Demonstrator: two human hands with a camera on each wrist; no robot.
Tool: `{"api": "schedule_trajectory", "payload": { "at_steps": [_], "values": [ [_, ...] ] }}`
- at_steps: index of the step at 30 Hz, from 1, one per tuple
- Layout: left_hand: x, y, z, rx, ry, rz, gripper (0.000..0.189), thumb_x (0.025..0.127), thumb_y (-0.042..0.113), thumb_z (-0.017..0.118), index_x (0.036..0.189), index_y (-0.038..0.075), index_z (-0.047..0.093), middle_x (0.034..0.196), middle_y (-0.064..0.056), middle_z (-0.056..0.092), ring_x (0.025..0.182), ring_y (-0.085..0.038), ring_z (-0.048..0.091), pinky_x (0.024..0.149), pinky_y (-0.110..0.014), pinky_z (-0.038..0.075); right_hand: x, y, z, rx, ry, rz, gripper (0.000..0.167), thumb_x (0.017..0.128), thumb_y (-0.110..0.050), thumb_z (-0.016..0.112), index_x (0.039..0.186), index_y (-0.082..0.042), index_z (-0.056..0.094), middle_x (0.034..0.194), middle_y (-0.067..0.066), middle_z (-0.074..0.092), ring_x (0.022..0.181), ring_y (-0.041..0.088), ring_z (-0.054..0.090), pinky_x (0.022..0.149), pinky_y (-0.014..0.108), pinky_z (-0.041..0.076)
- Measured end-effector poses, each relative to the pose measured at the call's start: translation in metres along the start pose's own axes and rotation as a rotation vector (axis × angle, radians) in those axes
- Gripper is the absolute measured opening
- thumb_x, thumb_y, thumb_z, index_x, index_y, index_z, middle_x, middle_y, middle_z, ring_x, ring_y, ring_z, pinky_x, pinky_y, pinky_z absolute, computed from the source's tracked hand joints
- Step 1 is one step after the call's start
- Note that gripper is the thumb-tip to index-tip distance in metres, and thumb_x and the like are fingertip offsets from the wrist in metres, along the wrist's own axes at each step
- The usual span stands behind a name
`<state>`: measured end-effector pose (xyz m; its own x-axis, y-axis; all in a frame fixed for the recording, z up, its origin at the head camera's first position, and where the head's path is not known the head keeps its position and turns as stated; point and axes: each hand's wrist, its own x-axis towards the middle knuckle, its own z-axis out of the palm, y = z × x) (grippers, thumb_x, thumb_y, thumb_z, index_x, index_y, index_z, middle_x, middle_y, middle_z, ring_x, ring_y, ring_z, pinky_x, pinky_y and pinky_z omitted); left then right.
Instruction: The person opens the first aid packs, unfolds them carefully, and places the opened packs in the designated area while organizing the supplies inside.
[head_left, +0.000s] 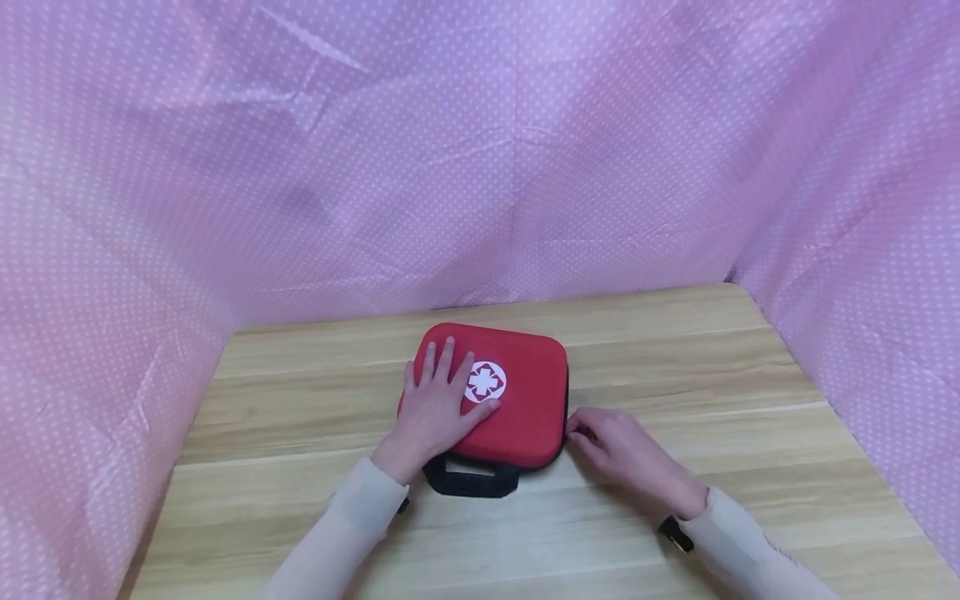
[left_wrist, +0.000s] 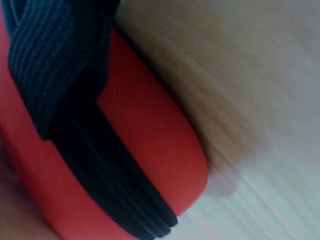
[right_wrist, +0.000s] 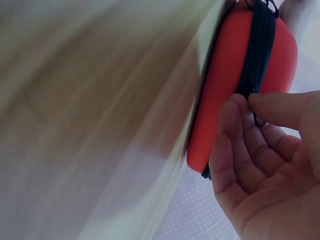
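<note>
A red zippered first-aid case with a white cross emblem lies flat on the wooden table, its black handle toward the near side. My left hand rests on the lid's left half, fingers straight and spread, thumb beside the emblem. At the case's right side, my right hand pinches the zipper pull between thumb and fingertips, as the right wrist view shows. The black zipper runs along the side wall there. In the left wrist view the black handle strap crosses the near side.
The wooden table carries the case near its middle. Pink dotted cloth hangs behind the table and along both sides. A dark band sits at the right wrist.
</note>
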<state>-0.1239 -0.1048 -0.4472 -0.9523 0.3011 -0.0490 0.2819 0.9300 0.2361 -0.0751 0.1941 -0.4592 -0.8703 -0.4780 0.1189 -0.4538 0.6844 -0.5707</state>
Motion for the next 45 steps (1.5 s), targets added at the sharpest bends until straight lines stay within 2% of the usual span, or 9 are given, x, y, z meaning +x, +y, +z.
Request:
{"api": "schedule_trajectory", "payload": {
  "at_steps": [4, 8, 15, 20, 27, 31, 39, 45],
  "values": [
    [-0.006, -0.008, -0.004, -0.009, -0.018, 0.031, 0.093, 0.089, 0.063, 0.068, 0.163, 0.018, 0.035, 0.172, -0.014, 0.016, 0.157, -0.041, 0.008, 0.121, -0.068, 0.012, 0.006, 0.007, -0.001, -0.026, 0.043, -0.023, 0.012, 0.094, -0.003, 0.072, 0.095, -0.014, 0.071, 0.087, -0.011, 0.067, 0.079, 0.004, 0.061, 0.073, 0.032, 0.057],
    [-0.011, -0.017, -0.009, -0.012, -0.053, 0.09, 0.091, 0.09, 0.06, 0.07, 0.163, 0.017, 0.036, 0.171, -0.013, 0.019, 0.158, -0.04, 0.01, 0.121, -0.067, 0.013, 0.013, 0.016, -0.005, -0.017, 0.07, -0.005, 0.014, 0.093, 0.001, 0.073, 0.094, -0.013, 0.071, 0.087, -0.009, 0.068, 0.08, 0.007, 0.063, 0.074, 0.034, 0.058],
    [-0.016, -0.036, -0.012, -0.022, -0.119, 0.214, 0.099, 0.088, 0.066, 0.067, 0.166, 0.019, 0.027, 0.173, -0.006, 0.017, 0.159, -0.035, 0.006, 0.122, -0.066, 0.01, 0.028, 0.032, -0.013, 0.027, 0.058, 0.022, 0.013, 0.093, 0.002, 0.072, 0.096, -0.011, 0.073, 0.09, -0.006, 0.072, 0.083, 0.009, 0.066, 0.076, 0.035, 0.058],
    [-0.017, -0.042, -0.011, -0.029, -0.131, 0.272, 0.103, 0.086, 0.068, 0.068, 0.166, 0.02, 0.024, 0.174, -0.005, 0.015, 0.159, -0.032, 0.003, 0.121, -0.068, 0.011, 0.034, 0.041, -0.018, 0.028, 0.058, 0.032, 0.013, 0.094, 0.001, 0.072, 0.096, -0.012, 0.074, 0.09, -0.006, 0.072, 0.081, 0.009, 0.064, 0.075, 0.034, 0.057],
    [-0.018, -0.042, -0.004, 0.026, -0.068, 0.296, 0.103, 0.086, 0.068, 0.068, 0.166, 0.018, 0.025, 0.173, -0.007, 0.016, 0.158, -0.034, 0.009, 0.121, -0.069, 0.012, 0.035, 0.043, -0.022, 0.057, 0.039, 0.057, 0.008, 0.096, -0.006, 0.072, 0.097, -0.012, 0.076, 0.092, -0.002, 0.075, 0.085, 0.012, 0.067, 0.078, 0.037, 0.058],
    [-0.018, -0.041, -0.003, 0.05, -0.055, 0.29, 0.104, 0.087, 0.068, 0.068, 0.167, 0.019, 0.023, 0.173, -0.008, 0.016, 0.158, -0.034, 0.011, 0.12, -0.069, 0.013, 0.032, 0.041, -0.021, 0.065, 0.031, 0.083, 0.008, 0.095, -0.005, 0.074, 0.1, -0.01, 0.077, 0.095, 0.001, 0.076, 0.087, 0.014, 0.069, 0.081, 0.038, 0.06],
    [-0.019, -0.04, -0.002, 0.022, -0.063, 0.277, 0.103, 0.087, 0.065, 0.069, 0.167, 0.018, 0.022, 0.173, -0.008, 0.016, 0.158, -0.035, 0.011, 0.12, -0.07, 0.016, 0.02, 0.036, -0.016, 0.086, 0.032, 0.125, 0.005, 0.095, -0.007, 0.074, 0.098, -0.01, 0.077, 0.091, -0.004, 0.075, 0.082, 0.008, 0.065, 0.076, 0.032, 0.058],
    [-0.019, -0.039, -0.001, -0.006, -0.053, 0.272, 0.103, 0.087, 0.064, 0.07, 0.166, 0.018, 0.024, 0.173, -0.007, 0.017, 0.158, -0.034, 0.012, 0.12, -0.069, 0.018, 0.014, 0.03, -0.014, 0.105, 0.041, 0.152, 0.006, 0.094, -0.005, 0.074, 0.098, -0.009, 0.076, 0.089, -0.005, 0.073, 0.08, 0.009, 0.063, 0.076, 0.031, 0.057]
  ]
}}
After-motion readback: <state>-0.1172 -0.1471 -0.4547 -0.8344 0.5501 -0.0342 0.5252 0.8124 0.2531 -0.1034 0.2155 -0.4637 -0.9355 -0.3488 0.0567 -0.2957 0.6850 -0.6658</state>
